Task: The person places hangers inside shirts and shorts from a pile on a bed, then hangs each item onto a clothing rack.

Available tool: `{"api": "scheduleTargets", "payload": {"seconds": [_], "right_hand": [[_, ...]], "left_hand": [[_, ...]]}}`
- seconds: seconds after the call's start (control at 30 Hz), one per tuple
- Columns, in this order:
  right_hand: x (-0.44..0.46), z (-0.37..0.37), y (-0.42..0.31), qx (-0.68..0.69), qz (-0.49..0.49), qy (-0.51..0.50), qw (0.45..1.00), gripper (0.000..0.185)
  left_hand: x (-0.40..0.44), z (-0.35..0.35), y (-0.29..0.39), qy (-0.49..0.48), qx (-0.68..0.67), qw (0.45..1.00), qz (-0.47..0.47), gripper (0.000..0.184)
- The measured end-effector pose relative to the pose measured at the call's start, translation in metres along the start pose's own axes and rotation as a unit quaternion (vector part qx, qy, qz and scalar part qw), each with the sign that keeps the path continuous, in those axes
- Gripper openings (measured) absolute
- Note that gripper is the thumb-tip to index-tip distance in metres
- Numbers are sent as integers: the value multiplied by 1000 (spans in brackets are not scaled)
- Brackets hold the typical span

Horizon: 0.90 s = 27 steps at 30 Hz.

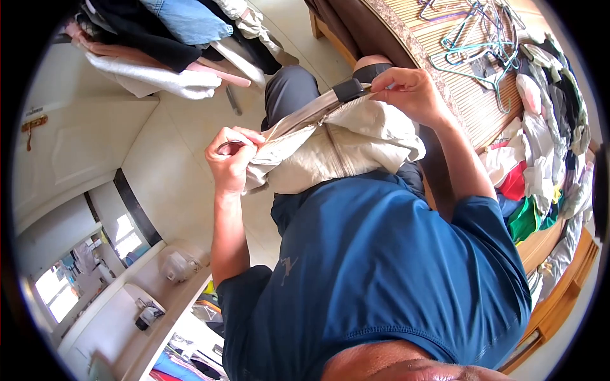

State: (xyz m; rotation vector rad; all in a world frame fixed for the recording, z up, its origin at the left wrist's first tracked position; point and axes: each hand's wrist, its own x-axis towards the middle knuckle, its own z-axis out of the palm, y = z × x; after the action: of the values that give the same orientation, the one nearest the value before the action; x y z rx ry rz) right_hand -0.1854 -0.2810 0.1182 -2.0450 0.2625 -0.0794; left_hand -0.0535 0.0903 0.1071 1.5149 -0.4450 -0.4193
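A beige garment (318,155) with a zipper along its edge lies across my lap, stretched between both hands. My left hand (232,155) is closed on its left end, with a ring-like dark shape at the fingers. Thumb and fingers of my right hand (410,92) pinch the upper right edge, beside a black patch (348,91). The cloth sags in folds below the stretched edge, and its inner side shows along the top. Whether it is a jacket or another piece, I cannot tell.
Several tangled hangers (480,41) lie on a slatted mat (470,120) at right, beside a heap of clothes (546,127). More clothes (171,54) hang or lie at upper left. A white door (76,140) and a shelf (146,317) stand at left.
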Motion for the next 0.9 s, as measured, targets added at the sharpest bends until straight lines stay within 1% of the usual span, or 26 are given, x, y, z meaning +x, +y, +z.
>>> {"api": "scheduleTargets", "payload": {"seconds": [0.1,0.23,0.33,0.4,0.47,0.5,0.57,0.67,0.8,0.87,0.9], "right_hand": [[-4,-2,-4,16,7,-4,1000,13],[-2,-4,-1,43,-16,-39,998,12],[-3,-3,0,69,-23,-67,995,11],[-3,-3,0,88,-21,-86,992,10],[-3,-3,-2,64,-72,-81,992,10],[-3,-1,-1,65,-71,-81,992,10],[-4,3,1,64,-43,-90,993,11],[-6,4,-2,65,-29,-100,992,13],[-10,15,8,79,-3,-100,992,18],[-13,21,6,107,87,-90,986,22],[-13,22,4,120,104,-86,984,17]], "left_hand": [[5,-2,-5,-9,-27,1000,-5,15],[15,-9,-11,-25,-41,999,-13,16],[20,-15,-12,-48,-54,997,-35,16],[24,-22,-14,-87,-46,994,-44,16],[26,-24,-13,-94,-48,993,-52,17],[26,-24,-13,-103,-45,993,-47,17],[26,-23,-14,-114,-43,992,-45,17],[24,-20,-17,-113,-48,992,-23,19],[22,-18,-14,-112,-9,994,-7,20],[20,-18,-13,-111,-2,994,-6,20],[20,-18,-12,-107,9,994,-3,19]]}}
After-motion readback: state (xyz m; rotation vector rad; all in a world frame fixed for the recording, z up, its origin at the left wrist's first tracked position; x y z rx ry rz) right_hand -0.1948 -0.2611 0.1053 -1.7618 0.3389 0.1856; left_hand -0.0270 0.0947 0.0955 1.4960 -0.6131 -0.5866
